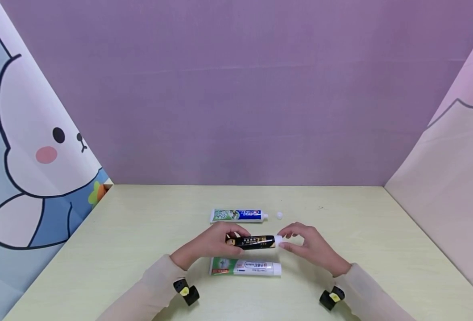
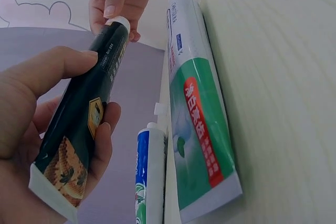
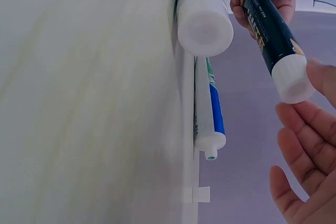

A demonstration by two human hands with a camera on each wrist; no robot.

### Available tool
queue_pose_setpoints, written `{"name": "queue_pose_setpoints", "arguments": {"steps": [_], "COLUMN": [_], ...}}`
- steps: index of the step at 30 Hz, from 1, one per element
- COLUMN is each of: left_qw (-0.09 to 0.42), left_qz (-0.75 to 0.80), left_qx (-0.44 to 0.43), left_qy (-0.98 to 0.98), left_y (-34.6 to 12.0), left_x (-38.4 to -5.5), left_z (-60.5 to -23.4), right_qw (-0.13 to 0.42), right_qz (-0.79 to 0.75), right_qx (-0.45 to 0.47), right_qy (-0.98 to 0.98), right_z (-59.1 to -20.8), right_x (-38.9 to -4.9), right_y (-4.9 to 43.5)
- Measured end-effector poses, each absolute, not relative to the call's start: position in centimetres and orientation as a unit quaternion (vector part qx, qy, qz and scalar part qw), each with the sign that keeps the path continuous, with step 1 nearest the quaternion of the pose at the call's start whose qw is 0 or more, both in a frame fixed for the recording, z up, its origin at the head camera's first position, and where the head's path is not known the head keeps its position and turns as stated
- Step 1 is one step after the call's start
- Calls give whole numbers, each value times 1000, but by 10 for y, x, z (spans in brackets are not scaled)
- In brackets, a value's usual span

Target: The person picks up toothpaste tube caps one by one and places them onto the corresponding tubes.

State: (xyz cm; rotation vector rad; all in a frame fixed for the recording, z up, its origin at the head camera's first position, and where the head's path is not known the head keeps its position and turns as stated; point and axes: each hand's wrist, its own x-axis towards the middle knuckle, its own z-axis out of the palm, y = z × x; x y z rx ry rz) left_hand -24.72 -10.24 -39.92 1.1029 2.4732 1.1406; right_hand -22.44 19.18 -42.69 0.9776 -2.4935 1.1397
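Observation:
My left hand grips a black toothpaste tube by its body, thumb on one side and fingers round the other. Its crimped end points back toward the left palm, with a honeycomb picture near it. The white cap is still on the tube's right end. At that cap, my right hand has its thumb against the side and its index fingertip at the opposite edge, while the other fingers are loosely bent. The black tube is held above the table, between two other tubes in the head view.
Nearer me, a green and white toothpaste tube lies with its white cap to the right. Farther back lies a blue and green toothpaste tube, its nozzle bare. A small white cap sits beside that nozzle on the pale table.

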Motion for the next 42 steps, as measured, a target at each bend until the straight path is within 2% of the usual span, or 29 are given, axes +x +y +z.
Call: {"name": "queue_pose_setpoints", "arguments": {"steps": [5,11,19,31,42], "left_qw": [104,104,117,136,146], "left_qz": [371,353,348,332,320], "left_qx": [373,374,359,342,333], "left_qy": [844,852,858,868,875], "left_y": [-103,-103,-102,-102,-101], "left_x": [-251,-256,-261,-263,-265], "left_z": [-400,-405,-412,-418,-417], "right_qw": [144,151,125,63,47], "right_qz": [388,397,396,454,441], "right_qx": [328,317,276,211,158], "right_qy": [-849,-848,-867,-863,-882], "right_z": [-428,-428,-424,-422,-421], "right_x": [-227,-227,-228,-248,-264], "right_y": [193,194,193,188,189]}}
